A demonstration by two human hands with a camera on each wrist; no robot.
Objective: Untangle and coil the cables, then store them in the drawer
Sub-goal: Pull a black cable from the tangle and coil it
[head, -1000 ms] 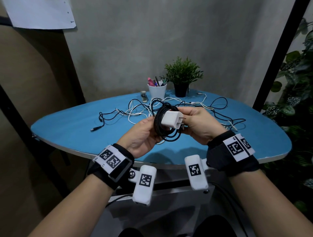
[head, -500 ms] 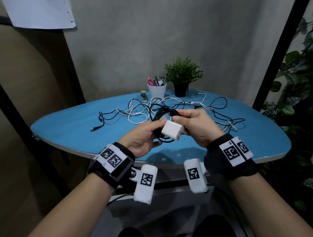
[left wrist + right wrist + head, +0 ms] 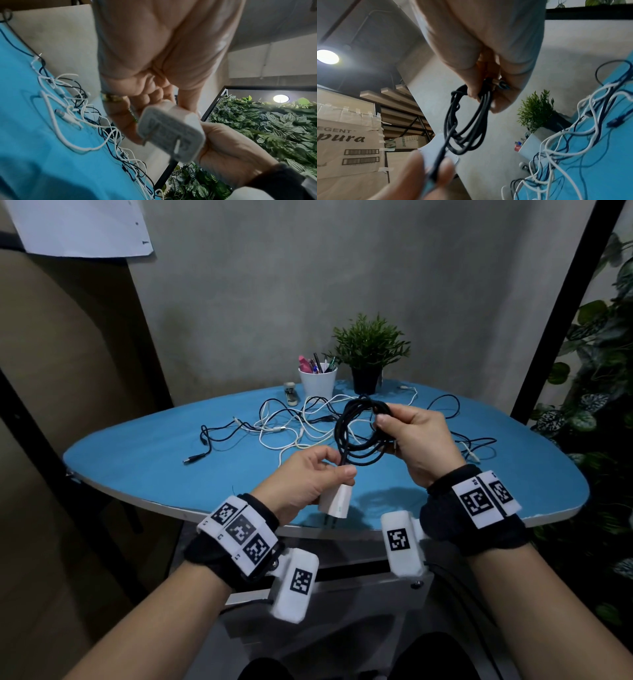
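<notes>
Above the blue table (image 3: 144, 453), my right hand (image 3: 419, 440) grips the black coil (image 3: 359, 436); my left hand (image 3: 301, 484), nearer me, pinches its charger (image 3: 335, 503), the cable running taut between.

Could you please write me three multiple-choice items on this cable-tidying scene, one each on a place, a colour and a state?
1. Where is the potted plant?
A. at the table's far edge, beside the white pen cup
B. in a drawer
C. on the floor

2. What colour is the coiled cable held in the hands?
A. white
B. black
C. red

3. What is the left hand doing?
A. lying flat on the table
B. hanging idle
C. gripping the white charger

Answers: 1 A, it stands beside the cup. 2 B, the loops look black. 3 C, its fingers curl round the adapter while the right hand holds the coil.
</notes>
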